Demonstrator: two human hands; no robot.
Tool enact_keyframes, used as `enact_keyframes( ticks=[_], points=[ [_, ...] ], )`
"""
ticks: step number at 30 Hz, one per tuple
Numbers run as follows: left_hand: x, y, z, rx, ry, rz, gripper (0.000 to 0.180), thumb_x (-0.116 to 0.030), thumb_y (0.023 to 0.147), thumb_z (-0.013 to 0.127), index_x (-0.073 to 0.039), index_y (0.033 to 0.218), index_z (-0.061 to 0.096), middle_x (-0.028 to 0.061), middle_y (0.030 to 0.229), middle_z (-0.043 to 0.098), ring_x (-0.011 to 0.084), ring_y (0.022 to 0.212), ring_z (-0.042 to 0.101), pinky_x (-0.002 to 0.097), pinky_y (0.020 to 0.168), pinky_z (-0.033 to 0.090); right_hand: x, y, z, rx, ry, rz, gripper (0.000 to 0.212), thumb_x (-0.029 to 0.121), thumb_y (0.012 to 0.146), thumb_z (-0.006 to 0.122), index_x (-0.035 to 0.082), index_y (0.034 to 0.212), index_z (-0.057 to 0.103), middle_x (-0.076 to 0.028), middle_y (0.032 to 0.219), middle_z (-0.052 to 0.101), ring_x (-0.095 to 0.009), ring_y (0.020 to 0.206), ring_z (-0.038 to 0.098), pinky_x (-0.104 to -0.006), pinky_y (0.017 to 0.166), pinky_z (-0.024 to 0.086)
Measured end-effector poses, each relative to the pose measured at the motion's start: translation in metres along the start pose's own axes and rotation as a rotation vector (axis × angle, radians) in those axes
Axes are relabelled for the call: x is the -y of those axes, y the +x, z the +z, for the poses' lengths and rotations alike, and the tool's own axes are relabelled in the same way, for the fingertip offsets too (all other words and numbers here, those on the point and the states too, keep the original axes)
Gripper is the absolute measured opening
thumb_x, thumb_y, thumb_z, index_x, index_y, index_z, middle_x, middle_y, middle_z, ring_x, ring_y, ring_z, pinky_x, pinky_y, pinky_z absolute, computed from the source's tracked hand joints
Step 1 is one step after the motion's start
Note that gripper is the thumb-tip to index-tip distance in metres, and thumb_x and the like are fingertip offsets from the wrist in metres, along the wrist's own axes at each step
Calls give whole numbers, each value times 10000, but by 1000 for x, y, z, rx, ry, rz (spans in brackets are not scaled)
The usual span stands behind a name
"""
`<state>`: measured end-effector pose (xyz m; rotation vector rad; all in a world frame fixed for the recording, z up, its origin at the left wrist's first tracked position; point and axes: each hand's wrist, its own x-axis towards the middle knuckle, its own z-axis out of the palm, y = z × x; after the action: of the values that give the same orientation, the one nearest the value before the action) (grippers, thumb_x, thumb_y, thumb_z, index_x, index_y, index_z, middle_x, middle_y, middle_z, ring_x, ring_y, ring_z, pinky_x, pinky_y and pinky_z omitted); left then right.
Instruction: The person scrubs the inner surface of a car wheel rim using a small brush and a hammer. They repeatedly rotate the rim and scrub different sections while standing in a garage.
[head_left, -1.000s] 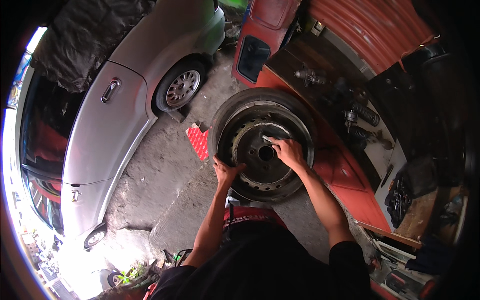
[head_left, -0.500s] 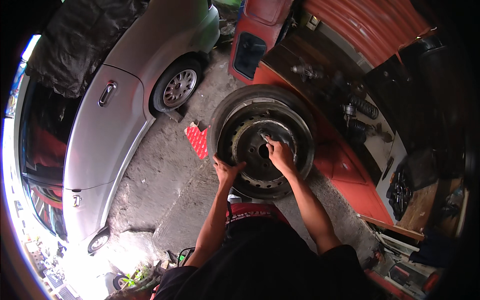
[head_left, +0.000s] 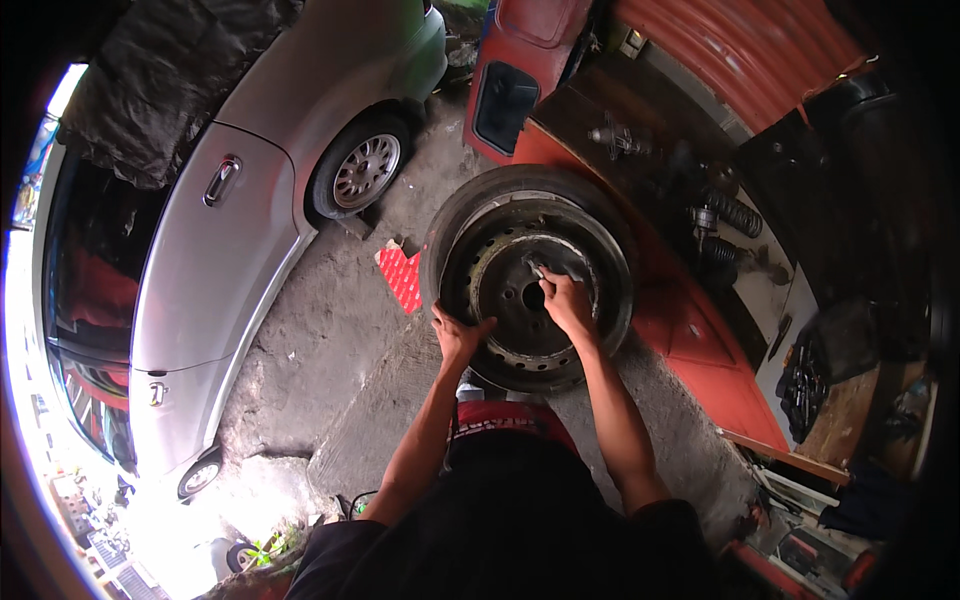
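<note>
A black steel wheel rim [head_left: 490, 330] with a tire [head_left: 540, 180] around it lies in front of me, facing up. My left hand [head_left: 460, 337] rests at the rim's near left edge, thumb and fingers spread apart. Over the wheel's center, beside the dark hub hole, my right hand [head_left: 568, 303] is closed, fingers pinched together and pointing at the hub face. A small pale tip shows at those fingers, too small to name. It meets the rim near a bolt hole.
A silver car [head_left: 215, 260] stands on the left. A red and white cardboard piece [head_left: 401, 277] lies on the concrete floor [head_left: 330, 350]. At right, a red-sided bench [head_left: 700, 345] bears coil springs [head_left: 733, 213] and other metal parts. A red vehicle door [head_left: 505, 100] stands beyond the wheel.
The whole view has shifted slightly. Both hands keep nearly the same places on the wheel, with the right hand's fingertips still near the same bolt hole.
</note>
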<state>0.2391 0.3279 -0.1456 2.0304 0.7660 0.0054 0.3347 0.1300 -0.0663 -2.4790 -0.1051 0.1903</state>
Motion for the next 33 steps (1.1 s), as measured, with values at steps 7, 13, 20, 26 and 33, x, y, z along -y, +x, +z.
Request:
enact_keyframes(
  ticks=[7, 13, 20, 26, 33],
  points=[
    [4, -2, 1, -15, -43, -30, 1302, -395, 536, 961, -3, 1499, 176, 256, 1401, 412, 474, 1288, 400, 511, 1087, 385, -43, -60, -37, -94, 34, 76, 302, 227, 965, 602, 111, 1231, 686, -206, 1010, 700, -395, 944, 672, -463, 781, 533],
    [3, -1, -1, -5, -7, -1, 1270, -400, 550, 954, 3, 1490, 200, 243, 1407, 406, 463, 1294, 392, 506, 1090, 382, -31, -82, -31, -130, -83, 141, 297, 220, 971, 590, 135, 1242, 680, -220, 947, 692, -411, 888, 669, -482, 739, 538],
    [-8, -2, -3, 22, -18, 8, 1281, -416, 548, 954, 15, 1486, 197, 249, 1414, 392, 452, 1300, 388, 499, 1093, 379, -16, -18, -2, -166, -14, -31, 293, 245, 972, 593, 142, 1229, 690, -198, 909, 701, -408, 845, 674, -488, 721, 543],
    [-8, -4, -12, 44, -62, -41, 1309, -428, 545, 953, 21, 1501, 179, 265, 1434, 383, 456, 1325, 373, 490, 1109, 368, -42, -92, -32, -131, -116, 103, 313, 260, 973, 592, 183, 1265, 674, -187, 939, 714, -404, 871, 682, -483, 738, 554],
    [-5, 0, -3, 24, 6, 17, 1313, -437, 551, 952, 6, 1509, 172, 301, 1438, 356, 467, 1334, 368, 500, 1111, 370, -10, -15, -23, -128, -181, -29, 316, 244, 963, 596, 200, 1269, 661, -174, 812, 700, -401, 771, 677, -499, 673, 542]
  ],
)
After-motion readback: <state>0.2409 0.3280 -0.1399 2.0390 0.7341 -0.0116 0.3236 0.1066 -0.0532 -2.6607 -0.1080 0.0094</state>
